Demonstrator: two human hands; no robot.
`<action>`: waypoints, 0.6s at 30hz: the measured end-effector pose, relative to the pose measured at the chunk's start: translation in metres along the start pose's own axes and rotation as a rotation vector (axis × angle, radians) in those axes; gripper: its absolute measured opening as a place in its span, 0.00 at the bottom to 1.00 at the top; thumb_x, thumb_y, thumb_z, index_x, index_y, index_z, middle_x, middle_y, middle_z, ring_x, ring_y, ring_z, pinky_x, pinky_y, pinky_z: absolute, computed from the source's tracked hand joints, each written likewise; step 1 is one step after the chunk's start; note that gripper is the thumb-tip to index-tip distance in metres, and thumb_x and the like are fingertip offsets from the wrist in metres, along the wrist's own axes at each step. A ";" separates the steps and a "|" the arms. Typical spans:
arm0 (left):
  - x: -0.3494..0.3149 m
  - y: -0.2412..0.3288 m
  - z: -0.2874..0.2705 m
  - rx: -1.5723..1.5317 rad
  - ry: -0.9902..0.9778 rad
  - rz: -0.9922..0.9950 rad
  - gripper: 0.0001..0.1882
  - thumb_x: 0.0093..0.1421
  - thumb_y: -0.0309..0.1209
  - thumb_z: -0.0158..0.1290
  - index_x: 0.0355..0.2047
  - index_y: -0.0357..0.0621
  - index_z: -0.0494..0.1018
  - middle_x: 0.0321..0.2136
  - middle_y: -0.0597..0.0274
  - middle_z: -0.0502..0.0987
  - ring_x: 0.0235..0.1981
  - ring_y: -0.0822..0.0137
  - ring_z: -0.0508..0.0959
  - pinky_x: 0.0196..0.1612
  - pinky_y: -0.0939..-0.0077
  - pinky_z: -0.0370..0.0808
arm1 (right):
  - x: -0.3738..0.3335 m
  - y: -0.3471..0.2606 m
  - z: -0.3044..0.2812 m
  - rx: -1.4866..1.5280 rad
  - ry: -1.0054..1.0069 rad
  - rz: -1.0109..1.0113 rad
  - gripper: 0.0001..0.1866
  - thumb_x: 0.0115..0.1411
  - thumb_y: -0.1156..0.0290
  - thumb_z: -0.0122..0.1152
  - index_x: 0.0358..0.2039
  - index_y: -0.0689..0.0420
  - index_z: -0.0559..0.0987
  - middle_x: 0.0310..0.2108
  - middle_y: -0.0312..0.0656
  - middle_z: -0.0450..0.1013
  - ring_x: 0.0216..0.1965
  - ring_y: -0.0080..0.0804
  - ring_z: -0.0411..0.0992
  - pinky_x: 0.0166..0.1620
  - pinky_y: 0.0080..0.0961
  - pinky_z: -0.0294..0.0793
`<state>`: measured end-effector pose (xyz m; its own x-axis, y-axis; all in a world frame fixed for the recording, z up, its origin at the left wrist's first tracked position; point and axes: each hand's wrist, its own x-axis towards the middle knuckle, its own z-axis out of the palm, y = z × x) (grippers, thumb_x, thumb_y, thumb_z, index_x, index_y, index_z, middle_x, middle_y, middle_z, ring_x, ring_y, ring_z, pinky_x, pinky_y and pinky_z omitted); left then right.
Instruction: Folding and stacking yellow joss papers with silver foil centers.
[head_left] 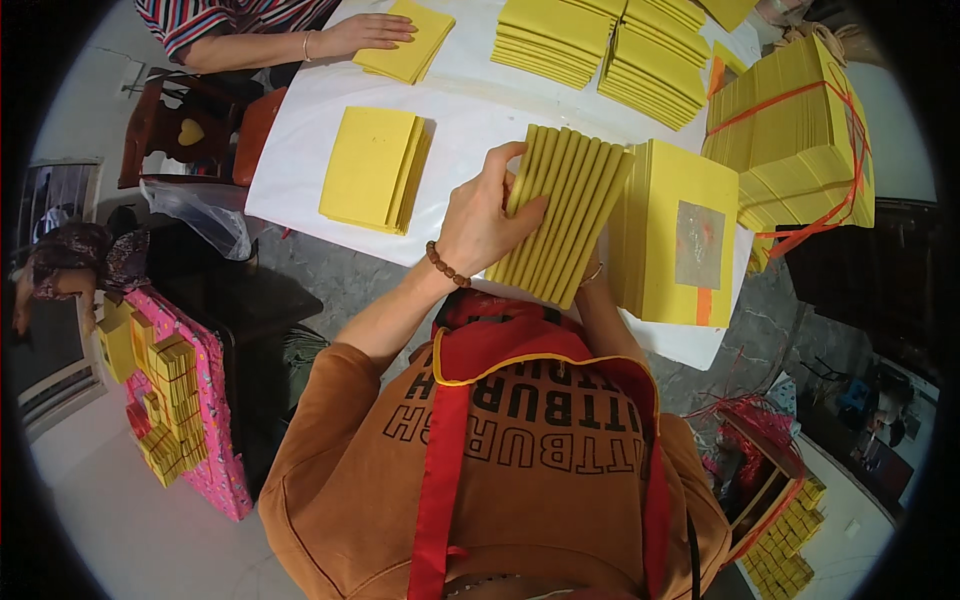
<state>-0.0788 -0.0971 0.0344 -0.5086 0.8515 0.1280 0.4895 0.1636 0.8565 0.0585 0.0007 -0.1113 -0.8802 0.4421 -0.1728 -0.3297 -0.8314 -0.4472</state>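
Bundle of yellow folds (565, 215) sits pinched at its nine-o'clock edge by the left hand (478, 225), likely to keep it square, while the hidden right hand's grip I cannot tell.

The paper bundle (565, 215) sits in the person's left hand (485, 215), over the near edge of the table (290, 150). On the table, a pile (368, 170) lies to the bundle's left and a block (660, 215) just to its right, with a side stack (775, 145) beyond. Several back stacks (555, 45) stand behind; a sheaf (425, 40) lies back left.
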 end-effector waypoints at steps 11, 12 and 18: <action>-0.005 -0.002 0.004 0.090 0.018 0.053 0.32 0.51 0.31 0.59 0.53 0.42 0.57 0.26 0.50 0.76 0.25 0.58 0.78 0.28 0.70 0.73 | -0.004 0.005 -0.012 -0.003 -0.033 0.033 0.41 0.52 0.47 0.61 0.60 0.55 0.60 0.57 0.44 0.64 0.55 0.38 0.65 0.57 0.38 0.65; -0.004 -0.001 0.004 0.097 0.018 0.051 0.32 0.50 0.32 0.60 0.53 0.42 0.57 0.27 0.49 0.76 0.26 0.56 0.78 0.29 0.69 0.73 | -0.004 0.005 -0.015 -0.003 -0.031 0.031 0.41 0.52 0.47 0.61 0.60 0.55 0.60 0.57 0.44 0.64 0.55 0.38 0.65 0.57 0.38 0.65; -0.001 0.002 0.005 0.142 -0.015 0.024 0.34 0.50 0.35 0.60 0.53 0.41 0.57 0.27 0.47 0.76 0.28 0.53 0.78 0.30 0.67 0.74 | -0.005 0.005 -0.025 0.004 -0.017 0.082 0.41 0.52 0.46 0.60 0.60 0.55 0.60 0.56 0.44 0.64 0.55 0.38 0.65 0.57 0.38 0.65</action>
<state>-0.0741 -0.0948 0.0339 -0.4854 0.8631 0.1391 0.5975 0.2114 0.7735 0.0697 0.0029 -0.1343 -0.9101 0.3666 -0.1934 -0.2576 -0.8658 -0.4290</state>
